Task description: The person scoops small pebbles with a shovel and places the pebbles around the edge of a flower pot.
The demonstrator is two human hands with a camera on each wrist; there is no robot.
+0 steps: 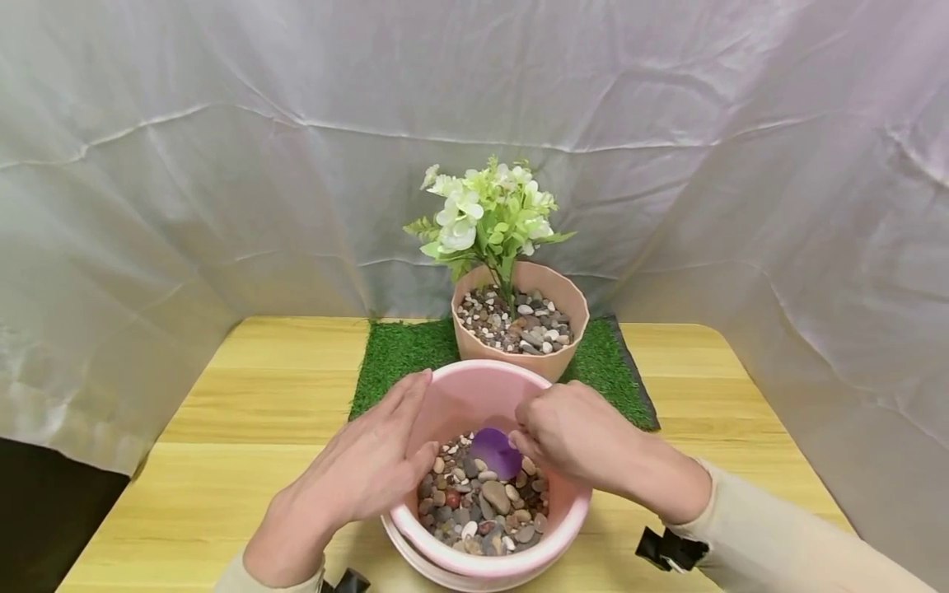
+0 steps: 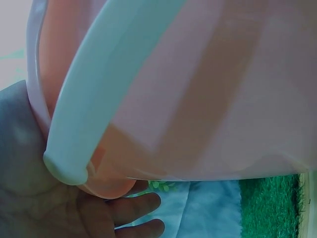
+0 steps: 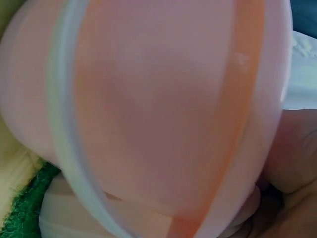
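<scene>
A pink bucket (image 1: 489, 568) holds mixed pebbles (image 1: 474, 511) at the front of the table. My left hand (image 1: 371, 449) rests against its left rim, fingers fairly straight and thumb over the edge. From the left wrist, the palm and fingers (image 2: 131, 208) lie beside the joint of the pale handle (image 2: 99, 89). Over the right rim, my right hand (image 1: 582, 428) curls its fingers, gripping a purple scoop (image 1: 497, 453) whose bowl sits among the pebbles. The scoop's grip is hidden in that hand. The right wrist view shows mostly the bucket's outer wall (image 3: 158, 99).
Just behind the bucket, a peach flowerpot (image 1: 519, 358) with pebbles and white flowers (image 1: 489, 210) stands on a green turf mat (image 1: 400, 354). Bare wood tabletop (image 1: 245, 461) shows on both sides. Grey cloth (image 1: 259, 181) surrounds the back and sides.
</scene>
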